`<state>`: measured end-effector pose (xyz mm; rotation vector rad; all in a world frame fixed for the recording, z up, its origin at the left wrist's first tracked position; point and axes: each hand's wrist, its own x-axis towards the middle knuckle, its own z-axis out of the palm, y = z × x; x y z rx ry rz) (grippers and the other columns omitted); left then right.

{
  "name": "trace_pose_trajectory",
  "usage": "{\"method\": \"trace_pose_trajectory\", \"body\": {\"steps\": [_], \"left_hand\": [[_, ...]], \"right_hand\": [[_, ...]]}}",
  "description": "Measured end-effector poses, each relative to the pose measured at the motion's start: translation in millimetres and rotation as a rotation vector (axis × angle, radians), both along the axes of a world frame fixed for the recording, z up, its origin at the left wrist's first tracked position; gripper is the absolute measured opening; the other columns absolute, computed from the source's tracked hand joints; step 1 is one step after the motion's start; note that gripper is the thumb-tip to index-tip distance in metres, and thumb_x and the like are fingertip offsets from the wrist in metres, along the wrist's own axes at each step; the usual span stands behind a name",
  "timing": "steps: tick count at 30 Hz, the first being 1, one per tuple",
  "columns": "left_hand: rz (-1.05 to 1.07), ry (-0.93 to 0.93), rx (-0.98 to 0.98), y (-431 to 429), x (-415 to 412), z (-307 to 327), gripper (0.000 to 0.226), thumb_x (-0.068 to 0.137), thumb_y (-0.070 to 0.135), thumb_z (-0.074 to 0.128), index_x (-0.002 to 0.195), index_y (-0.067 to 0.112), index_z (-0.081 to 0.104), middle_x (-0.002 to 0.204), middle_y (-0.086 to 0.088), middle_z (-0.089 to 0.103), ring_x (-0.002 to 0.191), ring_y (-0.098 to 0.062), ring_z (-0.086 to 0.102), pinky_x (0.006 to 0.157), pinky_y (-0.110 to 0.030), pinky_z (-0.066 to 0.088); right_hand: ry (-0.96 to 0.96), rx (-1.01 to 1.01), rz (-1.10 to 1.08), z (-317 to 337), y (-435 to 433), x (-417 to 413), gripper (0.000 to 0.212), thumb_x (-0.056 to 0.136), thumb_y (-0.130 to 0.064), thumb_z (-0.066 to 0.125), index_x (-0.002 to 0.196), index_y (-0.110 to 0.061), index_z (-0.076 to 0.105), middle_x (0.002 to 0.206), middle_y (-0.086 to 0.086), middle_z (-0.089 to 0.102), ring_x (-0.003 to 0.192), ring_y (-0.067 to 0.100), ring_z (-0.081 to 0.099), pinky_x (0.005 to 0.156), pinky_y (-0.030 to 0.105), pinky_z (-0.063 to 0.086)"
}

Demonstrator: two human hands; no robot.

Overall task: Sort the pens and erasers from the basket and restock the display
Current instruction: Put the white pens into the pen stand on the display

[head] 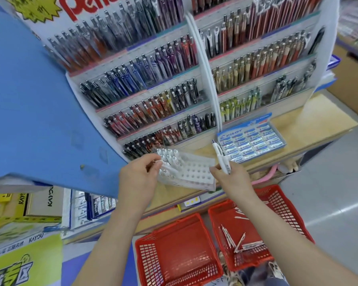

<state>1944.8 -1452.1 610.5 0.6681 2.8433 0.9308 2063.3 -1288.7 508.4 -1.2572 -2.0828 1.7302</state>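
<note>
**Both hands busy at the pen tray, more stock waiting in the basket**

The left hand (139, 180) pinches the left end of a clear perforated tray (194, 172) between thumb and fingers. It holds the tray tilted up off the bench (318, 120), probably so that the rows of holes face the person. The right hand (229, 180) is curled round a few white pens (220, 155), which stand tips-up out of the fist. Its thumb side sits against the tray's right end and seems to steady it, though the exact contact is hard to make out. Carrying several pens in one fist would let them be fed in one by one without bending down again.

The holes on the tray's left side already carry white-capped pens (167, 161), while those on the right side are open.

Just beyond the tray, a blue box of erasers (250, 139) lies open on the bench at the foot of the tiered pen display (153, 79). Below, on the floor, are two red baskets. The right basket (285, 207) holds a loose scatter of pens (234, 240), so sorting looks unfinished. The left basket (178, 254) shows nothing in it.
</note>
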Motion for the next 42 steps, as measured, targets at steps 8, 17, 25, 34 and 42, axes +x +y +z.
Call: {"method": "trace_pose_trajectory", "body": {"steps": [8,17,25,34,42], "left_hand": [[-0.044,-0.095,-0.15,13,-4,-10,0.004,0.083,0.025,0.069,0.084,0.024,0.073,0.07,0.009,0.066,0.071,-0.011,0.062,0.072,-0.029,0.052],[-0.17,-0.007,-0.407,26,-19,-5,0.01,0.086,0.027,0.063,0.086,0.024,0.072,0.069,0.005,0.064,0.062,-0.016,0.058,0.059,-0.026,0.04],[-0.166,-0.015,-0.378,28,-23,-11,0.018,0.083,0.027,0.068,0.1,0.022,0.071,0.088,0.001,0.071,0.081,-0.017,0.063,0.08,-0.031,0.052],[-0.174,-0.037,-0.315,28,-24,-21,0.017,0.087,0.017,0.065,0.102,0.015,0.073,0.095,0.0,0.071,0.088,-0.016,0.063,0.083,-0.026,0.048],[-0.116,-0.037,-0.254,26,-22,-30,0.013,0.082,0.013,0.07,0.094,0.016,0.075,0.08,0.007,0.058,0.073,-0.009,0.054,0.077,-0.027,0.048]], "right_hand": [[0.013,-0.041,-0.022,-11,1,-3,0.03,0.085,-0.031,0.065,0.064,-0.019,0.047,0.061,0.005,0.048,0.057,0.022,0.046,0.054,0.031,0.035],[0.017,-0.109,-0.054,-18,4,-9,0.022,0.081,-0.024,0.067,0.066,-0.013,0.056,0.063,0.011,0.056,0.06,0.025,0.052,0.057,0.031,0.04],[0.023,-0.131,-0.043,-18,4,-6,0.027,0.082,-0.025,0.067,0.061,-0.019,0.052,0.059,0.003,0.051,0.057,0.021,0.047,0.056,0.029,0.036],[0.039,-0.119,-0.03,-17,3,-5,0.024,0.085,-0.023,0.066,0.066,-0.016,0.053,0.057,0.004,0.054,0.051,0.017,0.046,0.051,0.026,0.035],[0.017,-0.045,-0.025,-21,-1,-6,0.023,0.084,-0.026,0.065,0.075,-0.006,0.057,0.064,0.015,0.058,0.056,0.023,0.047,0.055,0.03,0.038]]}}
